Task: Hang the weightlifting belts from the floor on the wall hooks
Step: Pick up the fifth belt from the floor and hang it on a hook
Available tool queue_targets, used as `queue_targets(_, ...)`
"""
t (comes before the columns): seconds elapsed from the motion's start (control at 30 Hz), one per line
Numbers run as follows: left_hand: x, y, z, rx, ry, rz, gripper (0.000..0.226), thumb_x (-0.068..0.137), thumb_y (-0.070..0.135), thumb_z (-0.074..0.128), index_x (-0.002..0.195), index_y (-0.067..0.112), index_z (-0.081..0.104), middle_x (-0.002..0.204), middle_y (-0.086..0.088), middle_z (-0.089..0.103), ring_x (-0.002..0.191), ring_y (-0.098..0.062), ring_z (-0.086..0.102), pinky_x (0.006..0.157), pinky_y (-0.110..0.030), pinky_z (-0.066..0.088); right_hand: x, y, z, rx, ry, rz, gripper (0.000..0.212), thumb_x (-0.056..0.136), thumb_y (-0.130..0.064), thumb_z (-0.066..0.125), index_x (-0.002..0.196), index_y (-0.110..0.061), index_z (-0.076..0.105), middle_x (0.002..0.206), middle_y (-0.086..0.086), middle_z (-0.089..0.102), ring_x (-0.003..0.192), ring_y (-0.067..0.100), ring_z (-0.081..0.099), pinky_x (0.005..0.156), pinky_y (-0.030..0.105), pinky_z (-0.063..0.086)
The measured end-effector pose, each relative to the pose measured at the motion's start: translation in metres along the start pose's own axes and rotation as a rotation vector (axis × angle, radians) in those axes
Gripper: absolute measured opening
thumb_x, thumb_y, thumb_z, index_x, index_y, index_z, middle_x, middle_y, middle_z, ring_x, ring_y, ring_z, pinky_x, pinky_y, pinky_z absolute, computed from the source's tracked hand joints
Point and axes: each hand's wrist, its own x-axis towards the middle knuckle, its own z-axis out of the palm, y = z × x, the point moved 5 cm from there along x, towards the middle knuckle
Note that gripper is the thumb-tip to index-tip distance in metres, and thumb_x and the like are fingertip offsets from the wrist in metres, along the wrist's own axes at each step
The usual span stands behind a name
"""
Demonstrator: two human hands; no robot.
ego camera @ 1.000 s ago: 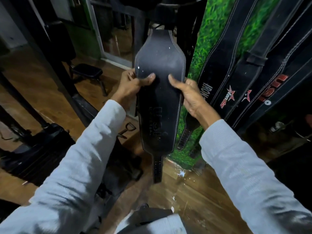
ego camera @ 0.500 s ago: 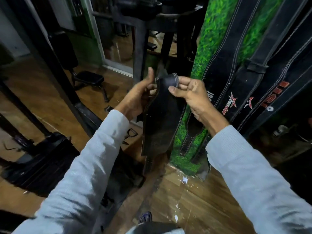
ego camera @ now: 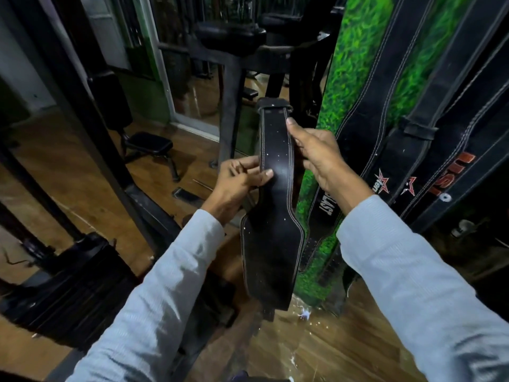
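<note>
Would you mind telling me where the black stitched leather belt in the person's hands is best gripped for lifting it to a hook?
Probably the narrow strap section of the black stitched leather belt, just below its folded top end, pinched from the two side edges as the left hand and right hand do. There fingers span its width; the wide padded part hangs freely below.

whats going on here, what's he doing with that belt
A person holds a black weightlifting belt upright in both hands. The left hand pinches its narrow strap from the side; the right hand grips it higher up. Other belts already hang against the green wall beside it.
</note>
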Motion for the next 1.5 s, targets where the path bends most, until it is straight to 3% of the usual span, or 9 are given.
queue_targets(0.13, -0.003, 0.008, 0.004, 0.056, -0.016, 0.025, 0.029, 0.090, -0.012, 0.067, 0.118, -0.019, 0.066, 0.109, -0.027, 0.071, 0.094, -0.028, 0.070, 0.083, -0.029, 0.061, 0.016, -0.017, -0.012, 0.022, 0.177, -0.044, 0.025, 0.082, -0.031, 0.085, 0.091, -0.008, 0.079, 0.095, 0.002, 0.081, 0.093, 0.011, 0.074, 0.073, 0.026, 0.056)
queue_targets(0.27, 0.017, 0.038, 0.004, -0.056, 0.153, 0.030, 0.011, 0.095, 0.008, 0.070, 0.095, -0.002, 0.075, 0.081, -0.016, 0.066, 0.063, -0.017, 0.056, 0.057, -0.024, 0.047, 0.009, -0.015, -0.013, 0.005, 0.169, -0.106, 0.021, 0.084, -0.018, 0.084, 0.099, -0.004, 0.078, 0.091, 0.005, 0.081, 0.082, 0.011, 0.077, 0.062, 0.025, 0.060)
queue_targets(0.4, 0.055, 0.088, 0.010, 0.034, 0.215, 0.148, 0.025, 0.090, 0.012, 0.079, 0.107, -0.006, 0.072, 0.086, -0.011, 0.074, 0.066, -0.009, 0.066, 0.067, -0.024, 0.057, 0.004, 0.000, -0.006, 0.002, 0.171, -0.123, 0.014, 0.086, -0.011, 0.081, 0.097, -0.006, 0.074, 0.085, 0.008, 0.078, 0.071, 0.012, 0.072, 0.057, 0.025, 0.058)
queue_targets(0.73, 0.061, 0.088, 0.027, 0.132, 0.156, 0.268, 0.021, 0.082, -0.012, 0.077, 0.098, 0.003, 0.078, 0.081, -0.001, 0.081, 0.080, -0.019, 0.075, 0.081, -0.034, 0.063, 0.005, -0.076, -0.049, 0.115, 0.122, -0.355, 0.028, 0.090, -0.032, 0.076, 0.107, -0.010, 0.073, 0.100, 0.007, 0.080, 0.094, 0.018, 0.077, 0.075, 0.036, 0.064)
queue_targets(0.87, 0.060, 0.077, 0.036, 0.137, 0.120, 0.258, 0.024, 0.083, -0.012, 0.076, 0.102, 0.001, 0.078, 0.087, -0.004, 0.081, 0.083, -0.020, 0.074, 0.082, -0.034, 0.063, 0.013, -0.113, -0.042, -0.095, 0.016, -0.364, 0.044, 0.092, -0.051, 0.070, 0.103, -0.009, 0.078, 0.103, -0.001, 0.080, 0.091, 0.002, 0.074, 0.072, 0.020, 0.055)
queue_targets(1.07, 0.062, 0.069, 0.038, 0.153, 0.119, 0.246, 0.027, 0.083, -0.013, 0.075, 0.110, -0.008, 0.074, 0.085, -0.003, 0.081, 0.078, -0.016, 0.074, 0.077, -0.030, 0.063, 0.017, -0.124, -0.052, -0.100, -0.050, -0.489, 0.024, 0.083, 0.008, 0.075, 0.095, -0.013, 0.078, 0.104, 0.007, 0.077, 0.093, 0.009, 0.072, 0.083, 0.023, 0.058)
queue_targets(1.23, 0.067, 0.071, 0.042, 0.187, 0.078, 0.294, 0.029, 0.083, -0.012, 0.076, 0.111, -0.006, 0.075, 0.096, -0.014, 0.079, 0.085, -0.019, 0.074, 0.081, -0.032, 0.062, 0.028, -0.114, -0.051, -0.164, -0.086, -0.259, 0.026, 0.085, -0.030, 0.081, 0.105, -0.015, 0.079, 0.103, -0.002, 0.079, 0.097, 0.009, 0.070, 0.094, 0.040, 0.055)
queue_targets(1.4, 0.077, 0.069, 0.042, 0.178, 0.057, 0.289, 0.028, 0.083, -0.013, 0.075, 0.109, -0.004, 0.075, 0.084, 0.001, 0.081, 0.081, -0.014, 0.074, 0.077, -0.024, 0.062, 0.020, -0.139, -0.059, -0.024, -0.034, -0.624, 0.041, 0.067, 0.013, 0.072, 0.084, -0.024, 0.078, 0.117, 0.000, 0.075, 0.113, 0.005, 0.068, 0.092, 0.032, 0.055)
queue_targets(1.5, 0.084, 0.068, 0.039, 0.167, 0.049, 0.299, 0.028, 0.083, -0.013, 0.076, 0.110, -0.007, 0.075, 0.095, -0.010, 0.080, 0.088, -0.019, 0.075, 0.081, -0.027, 0.063, 0.030, -0.144, -0.063, 0.032, -0.090, -0.512, 0.033, 0.075, -0.003, 0.070, 0.101, -0.021, 0.081, 0.115, -0.004, 0.077, 0.117, 0.006, 0.066, 0.099, 0.036, 0.053)
